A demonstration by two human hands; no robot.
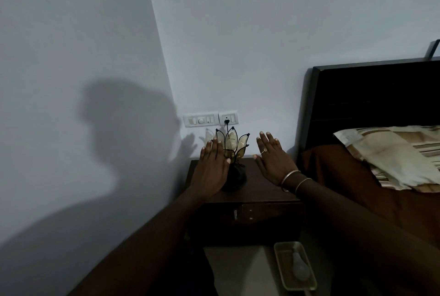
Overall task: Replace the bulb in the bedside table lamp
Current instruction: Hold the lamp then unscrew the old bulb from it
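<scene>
A shallow translucent plastic tray on the floor holds a frosted white bulb. The lotus-shaped lamp with amber glass petals in black wire stands near the dark wooden bedside table's back left corner. The left hand and right hand flank it, fingers spread flat, holding nothing.

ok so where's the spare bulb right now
The bulb lies in a tray at the bottom of the head view, below the bedside table, under the right forearm.
</scene>
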